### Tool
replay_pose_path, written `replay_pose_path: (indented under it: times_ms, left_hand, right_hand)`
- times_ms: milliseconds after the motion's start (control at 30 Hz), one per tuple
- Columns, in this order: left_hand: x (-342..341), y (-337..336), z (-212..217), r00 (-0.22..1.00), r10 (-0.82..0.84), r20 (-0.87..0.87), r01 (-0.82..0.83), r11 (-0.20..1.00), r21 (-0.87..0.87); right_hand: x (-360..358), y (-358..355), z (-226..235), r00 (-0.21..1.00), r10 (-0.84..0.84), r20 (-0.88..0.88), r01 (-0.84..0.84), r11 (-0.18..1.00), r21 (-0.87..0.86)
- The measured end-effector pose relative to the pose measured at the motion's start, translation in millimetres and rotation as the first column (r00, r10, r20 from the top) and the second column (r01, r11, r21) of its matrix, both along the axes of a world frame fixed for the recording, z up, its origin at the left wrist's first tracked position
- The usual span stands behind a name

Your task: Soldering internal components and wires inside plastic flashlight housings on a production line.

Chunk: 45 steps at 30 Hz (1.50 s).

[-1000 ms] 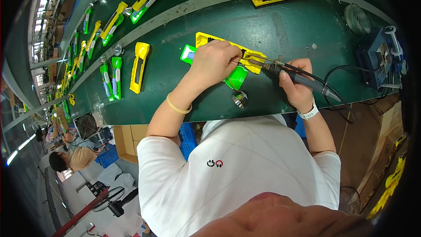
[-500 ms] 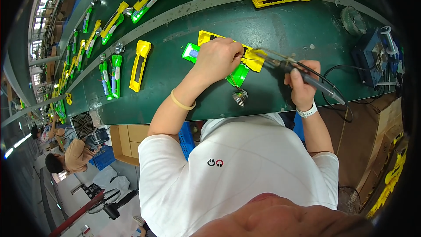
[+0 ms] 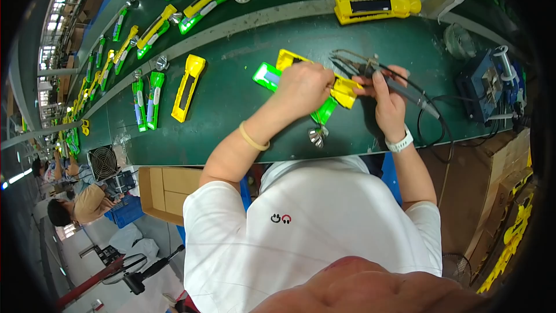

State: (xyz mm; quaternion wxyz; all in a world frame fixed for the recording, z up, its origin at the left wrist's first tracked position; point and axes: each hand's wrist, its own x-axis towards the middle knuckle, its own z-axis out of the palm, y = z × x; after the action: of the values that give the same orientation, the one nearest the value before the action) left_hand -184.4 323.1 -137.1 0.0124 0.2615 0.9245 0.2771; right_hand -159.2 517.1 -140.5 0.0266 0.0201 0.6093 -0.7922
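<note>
My left hand (image 3: 310, 86) is closed, fingers curled over a yellow flashlight shell (image 3: 345, 94); what they pinch is hidden. Under that shell lies a green flashlight body (image 3: 266, 75) with a pale blue cell. A shiny reflector (image 3: 316, 137) hangs from it by thin wires near the table edge. My right hand (image 3: 391, 101) grips a soldering iron (image 3: 408, 91) with a dark handle and a cable. Its thin metal front points left, above the shell. Some right-hand fingertips reach the shell's right end.
Another yellow shell (image 3: 188, 88) and green bodies (image 3: 153, 100) lie to the left. Yellow shells (image 3: 370, 7) are stacked at the back. At right stands a blue soldering station (image 3: 479, 84) with a solder spool (image 3: 505, 62). More flashlight parts line the far strip; a co-worker (image 3: 87, 204) sits at lower left.
My right hand has moved left with the soldering iron, its fingers now at the shell's end. The shell and my left hand sit slightly farther right and lower in view.
</note>
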Motion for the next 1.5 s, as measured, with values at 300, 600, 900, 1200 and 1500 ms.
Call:
replay_pose_path:
  times_ms: [300, 600, 900, 1200, 1500]
  left_hand:
    - [12, 2, 3, 0.999, 0.019, 0.041, -0.023, 0.996, 0.086]
    - [11, -41, 34, 0.530, -0.319, 0.785, -0.651, 0.441, 0.618]
    - [3, -52, 18, 0.830, 0.139, 0.541, -0.443, 0.752, 0.487]
    - [-36, -69, 7, 0.980, -0.102, 0.171, 0.089, 0.993, 0.080]
    - [-44, -64, 6, 0.969, -0.173, 0.175, 0.178, 0.984, -0.012]
  right_hand:
    - [13, 3, -7, 0.998, -0.053, 0.017, 0.054, 0.998, -0.032]
    - [7, 10, -3, 0.990, -0.134, -0.033, 0.136, 0.987, 0.083]
    - [14, -9, 9, 0.982, -0.168, 0.088, 0.173, 0.984, -0.047]
    - [12, -38, -10, 0.998, -0.046, 0.043, 0.041, 0.993, 0.115]
    - [10, -36, -19, 0.998, 0.060, 0.035, -0.067, 0.958, 0.277]
